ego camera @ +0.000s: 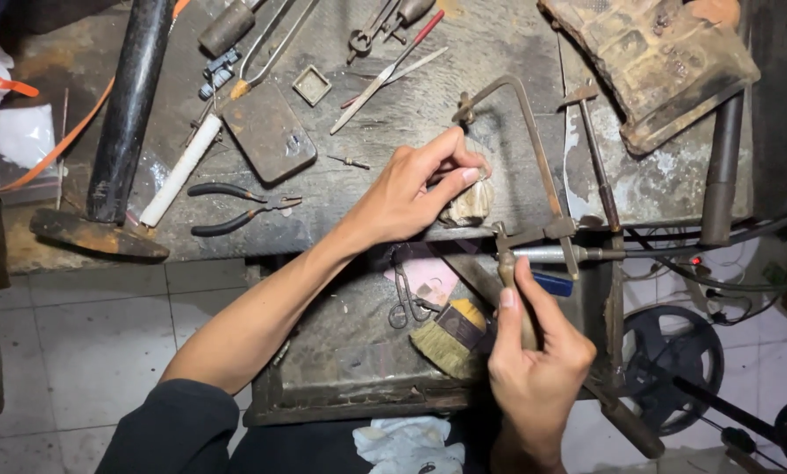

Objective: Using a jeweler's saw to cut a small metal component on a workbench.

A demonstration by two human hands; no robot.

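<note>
1. While we look down from the head camera, our left hand (424, 189) pinches narrow, thumb and forefinger closed on a small pale workpiece (469, 204) at the front edge of the workbench (464, 53), near the middle of the view.
2. Our right hand (534, 360), at five o'clock from the workpiece, is wrapped shut around the wooden handle of a jeweller's saw (534, 167), whose metal frame arches up over the workpiece toward twelve o'clock.
3. Below the bench edge sits a dark catch tray (350, 369); one brush (453, 338) lies in it at six o'clock from the workpiece, touching our right fingers.
4. Open room lies at nine o'clock of the left hand: a bare strip of bench between it and one pair of black-handled pliers (236, 209).
5. We count one hammer (117, 132) at the far nine o'clock side, one flat dark block (266, 130) at ten o'clock, and one small square frame (312, 84) just beyond it.
</note>
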